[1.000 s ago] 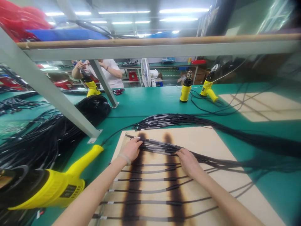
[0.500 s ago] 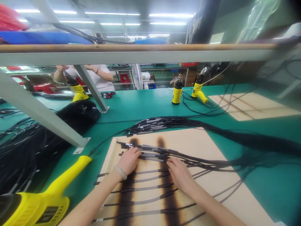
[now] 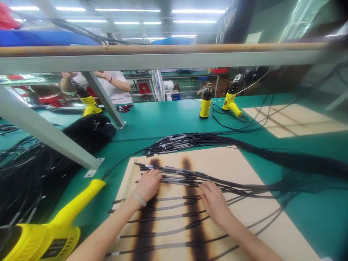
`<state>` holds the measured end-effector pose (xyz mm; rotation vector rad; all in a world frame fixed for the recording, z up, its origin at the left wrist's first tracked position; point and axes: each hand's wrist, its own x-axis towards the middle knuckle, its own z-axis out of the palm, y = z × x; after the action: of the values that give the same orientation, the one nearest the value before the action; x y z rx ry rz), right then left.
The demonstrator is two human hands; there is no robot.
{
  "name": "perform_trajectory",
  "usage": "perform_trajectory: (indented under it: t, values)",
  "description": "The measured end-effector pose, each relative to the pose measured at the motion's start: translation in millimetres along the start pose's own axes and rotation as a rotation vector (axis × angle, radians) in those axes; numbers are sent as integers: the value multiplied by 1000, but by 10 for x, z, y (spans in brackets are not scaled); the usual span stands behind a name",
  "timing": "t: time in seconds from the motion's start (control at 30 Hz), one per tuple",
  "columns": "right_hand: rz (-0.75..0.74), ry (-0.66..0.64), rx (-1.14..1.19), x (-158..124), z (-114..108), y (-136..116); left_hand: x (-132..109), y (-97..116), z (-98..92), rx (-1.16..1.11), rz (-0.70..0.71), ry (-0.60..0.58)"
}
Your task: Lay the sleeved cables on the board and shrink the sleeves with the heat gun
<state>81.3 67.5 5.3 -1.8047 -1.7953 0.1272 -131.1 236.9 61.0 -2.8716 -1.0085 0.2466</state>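
Observation:
A wooden board (image 3: 239, 166) with two dark scorched stripes lies on the green table. Several black cables (image 3: 179, 173) with grey sleeves lie across it in rows. My left hand (image 3: 147, 184) rests on the left scorched stripe, fingers curled over the ends of the cables. My right hand (image 3: 214, 202) lies further right, fingers bent down onto the cables beside the right stripe. Whether either hand pinches a cable is hidden under the fingers.
A yellow heat gun (image 3: 51, 232) lies at the near left. A loose cable bundle (image 3: 190, 139) runs behind the board. Two more yellow heat guns (image 3: 205, 105) stand at the back. Black cable heaps (image 3: 40, 159) and a grey frame strut (image 3: 49, 136) fill the left. A person works across the table.
Both hands slid a little toward me along the cables, and the view shifted left. The right hand moved slightly right in the last half second.

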Motion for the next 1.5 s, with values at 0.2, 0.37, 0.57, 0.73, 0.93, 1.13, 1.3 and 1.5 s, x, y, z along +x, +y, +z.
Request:
perform_trajectory:
  t: [0.2,0.37,0.57,0.73,0.93,1.13,1.3,1.5]
  values:
    - [56,-45,-97,214,29,152,11,17,-23,13,4,-9]
    - [-11,-44,-48,199,73,135,-46,6,-48,5,0,26]
    - [-32,-198,14,146,58,136,-224,-111,31,-44,-17,4]
    - [-4,-233,-73,171,59,137,-384,-296,133,-96,-100,-7]
    - [-137,-220,-121,192,173,73,-484,-392,119,-147,-145,-50]
    - [-198,-240,-200,250,286,25,-542,-375,105,-153,-145,-61]
    - [-183,-277,-94,184,299,120,-618,-417,120,-137,-153,-61]
    - [-174,-228,111,141,302,161,-756,-508,40,-116,-187,-69]
